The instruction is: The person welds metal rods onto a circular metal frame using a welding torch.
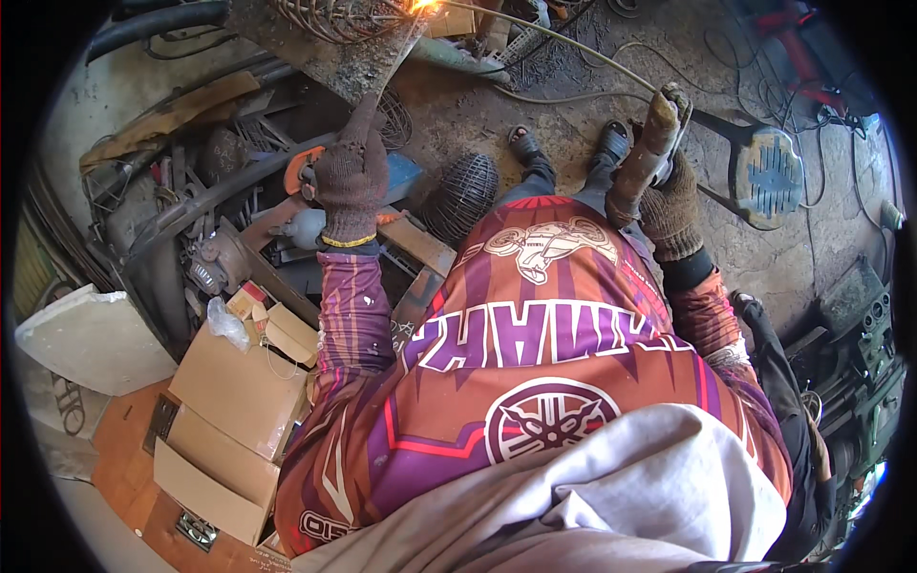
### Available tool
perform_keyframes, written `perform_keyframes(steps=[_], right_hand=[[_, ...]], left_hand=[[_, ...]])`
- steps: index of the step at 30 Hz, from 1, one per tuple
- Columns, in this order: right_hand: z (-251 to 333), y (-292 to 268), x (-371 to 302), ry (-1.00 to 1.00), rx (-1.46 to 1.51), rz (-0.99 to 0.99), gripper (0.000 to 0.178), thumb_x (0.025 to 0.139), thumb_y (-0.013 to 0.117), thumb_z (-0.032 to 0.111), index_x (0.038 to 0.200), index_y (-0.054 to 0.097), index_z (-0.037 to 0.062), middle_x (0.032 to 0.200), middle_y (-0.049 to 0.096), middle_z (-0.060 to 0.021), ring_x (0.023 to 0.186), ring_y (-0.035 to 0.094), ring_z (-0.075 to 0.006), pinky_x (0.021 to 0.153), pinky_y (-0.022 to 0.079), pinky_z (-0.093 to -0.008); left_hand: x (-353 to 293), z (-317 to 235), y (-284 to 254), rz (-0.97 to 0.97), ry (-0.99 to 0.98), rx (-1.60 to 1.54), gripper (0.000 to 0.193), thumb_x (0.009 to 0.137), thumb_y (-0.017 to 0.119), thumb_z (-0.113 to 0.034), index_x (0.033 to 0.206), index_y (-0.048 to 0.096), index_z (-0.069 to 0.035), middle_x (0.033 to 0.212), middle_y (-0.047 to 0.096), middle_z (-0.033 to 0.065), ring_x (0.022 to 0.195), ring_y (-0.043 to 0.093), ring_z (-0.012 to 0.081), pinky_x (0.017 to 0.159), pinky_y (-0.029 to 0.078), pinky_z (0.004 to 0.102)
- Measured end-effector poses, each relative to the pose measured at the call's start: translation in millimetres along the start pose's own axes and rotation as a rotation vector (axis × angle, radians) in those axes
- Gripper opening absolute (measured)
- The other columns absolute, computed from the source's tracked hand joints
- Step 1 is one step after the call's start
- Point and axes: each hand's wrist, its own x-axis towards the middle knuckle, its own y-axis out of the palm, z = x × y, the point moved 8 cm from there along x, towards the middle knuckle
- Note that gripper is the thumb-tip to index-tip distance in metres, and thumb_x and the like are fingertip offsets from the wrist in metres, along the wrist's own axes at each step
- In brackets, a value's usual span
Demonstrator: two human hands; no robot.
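Observation:
My right hand [671, 210], in a brown knit glove, grips a welding electrode holder [645, 158] with a worn, brownish handle. A long thin welding rod [559, 40] runs from it up and left to a bright orange glow at the top edge. There, coiled metal rods [349, 14] lie on a dirty metal plate [306, 57]. My left hand [351, 186], gloved too, is at the plate's near corner, index finger stretched forward and other fingers folded. A thin pale line leads from its fingertip toward the glow; I cannot tell whether it is a rod or the plate's edge.
A domed wire cage [462, 198] stands on the floor before my feet. A tool with an orange guard [304, 172] lies by my left hand. Cardboard boxes [239, 387] and scrap metal fill the left. A stool [772, 174], loose cables and a green machine [860, 334] are right.

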Motion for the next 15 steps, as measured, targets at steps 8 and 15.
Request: perform_keyframes(steps=[8, 15], right_hand=[[8.0, 0.1, 0.0, -0.068, -0.033, -0.040, 0.053, 0.070, 0.072, 0.016, 0.119, 0.060, -0.0006, 0.104, 0.070, -0.0128, 0.097, 0.067, -0.0192, 0.086, 0.051, -0.0321], [2.3, 4.7, 1.5, -0.031, -0.014, 0.060, 0.055, 0.075, 0.076, 0.020, 0.122, 0.057, -0.0003, 0.109, 0.068, -0.0109, 0.099, 0.065, -0.0187, 0.087, 0.050, -0.0317]], left_hand=[[-2.9, 1.6, 0.3, -0.029, 0.059, -0.015, 0.041, 0.094, 0.050, -0.015, 0.134, 0.057, -0.008, 0.106, 0.072, 0.0149, 0.072, 0.064, 0.0121, 0.066, 0.051, 0.0287], [-6.3, -2.5, 3.7, -0.048, 0.220, 0.294, 0.032, 0.090, 0.056, -0.006, 0.120, 0.064, -0.002, 0.097, 0.072, 0.0127, 0.078, 0.068, 0.0208, 0.068, 0.053, 0.0315]])
